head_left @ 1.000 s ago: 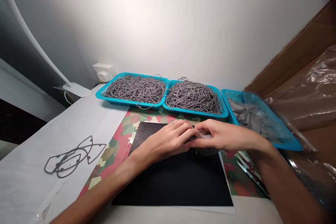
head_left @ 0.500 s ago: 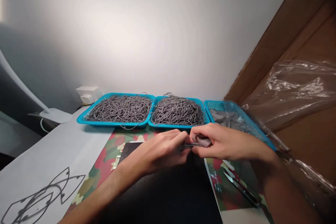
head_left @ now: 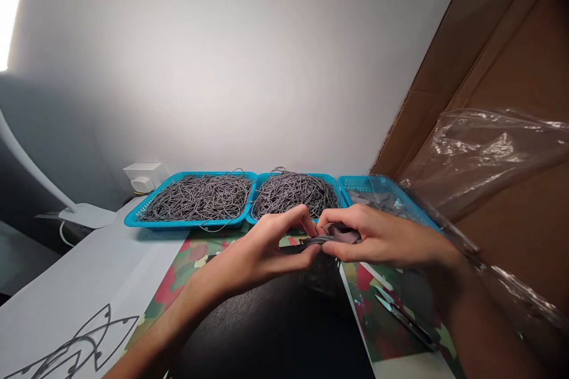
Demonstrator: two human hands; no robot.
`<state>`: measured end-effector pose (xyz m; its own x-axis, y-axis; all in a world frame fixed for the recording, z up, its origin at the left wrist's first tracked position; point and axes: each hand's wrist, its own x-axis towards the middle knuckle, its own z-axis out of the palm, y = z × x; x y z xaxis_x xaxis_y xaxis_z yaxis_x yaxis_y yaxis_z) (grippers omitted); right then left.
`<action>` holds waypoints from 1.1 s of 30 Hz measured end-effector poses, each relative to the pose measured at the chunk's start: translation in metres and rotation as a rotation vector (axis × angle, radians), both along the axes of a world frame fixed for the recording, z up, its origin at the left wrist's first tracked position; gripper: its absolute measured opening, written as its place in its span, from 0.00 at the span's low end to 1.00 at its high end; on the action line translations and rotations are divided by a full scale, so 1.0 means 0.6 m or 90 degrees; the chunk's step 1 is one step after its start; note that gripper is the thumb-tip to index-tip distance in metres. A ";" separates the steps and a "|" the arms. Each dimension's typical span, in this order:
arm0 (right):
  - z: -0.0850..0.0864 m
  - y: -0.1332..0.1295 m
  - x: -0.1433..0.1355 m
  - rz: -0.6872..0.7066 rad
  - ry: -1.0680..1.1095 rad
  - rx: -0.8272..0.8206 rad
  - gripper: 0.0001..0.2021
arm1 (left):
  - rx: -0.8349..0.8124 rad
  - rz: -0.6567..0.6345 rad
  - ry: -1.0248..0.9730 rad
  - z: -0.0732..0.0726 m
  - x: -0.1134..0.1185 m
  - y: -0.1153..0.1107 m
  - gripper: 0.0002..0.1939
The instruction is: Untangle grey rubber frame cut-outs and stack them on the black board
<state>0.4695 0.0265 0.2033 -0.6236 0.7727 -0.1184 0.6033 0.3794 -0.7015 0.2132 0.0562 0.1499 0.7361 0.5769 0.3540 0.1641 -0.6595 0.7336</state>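
Observation:
Between my two hands is a small folded piece of grey fabric [head_left: 349, 235], with narrow grey strands running from it toward the left. My right hand [head_left: 377, 234] is closed around the fabric, thumb below and forefinger above. My left hand [head_left: 271, 243] pinches the left end with thumb and forefinger, leaving a gap between them and the palm. Whether the strands are cord or a fabric edge I cannot tell. Both hands are over a black surface [head_left: 275, 325]. Dark wisps hang under the fabric, blurred.
Two blue baskets [head_left: 160, 225] hold tangled grey cords [head_left: 200, 196]. A third blue basket [head_left: 418, 207] holds grey fabric pieces. Small scissors [head_left: 406, 320] lie on the patterned cover [head_left: 382, 331]. A white lamp [head_left: 84, 215] stands left; cardboard [head_left: 502, 71] and clear plastic [head_left: 489, 148] are right.
My left hand has opened out from a tighter grip, its forefinger now arched and thumb stretched along the fabric end. My right hand keeps its hold. The camera view has shifted slightly.

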 end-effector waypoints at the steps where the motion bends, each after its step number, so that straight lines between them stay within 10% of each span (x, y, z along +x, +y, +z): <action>1: -0.001 0.000 0.000 -0.009 -0.005 0.004 0.10 | 0.000 0.003 0.000 0.001 0.000 0.001 0.04; 33: -0.025 0.028 -0.006 0.011 -0.001 -0.041 0.09 | -0.234 -0.058 -0.029 -0.012 0.003 0.027 0.10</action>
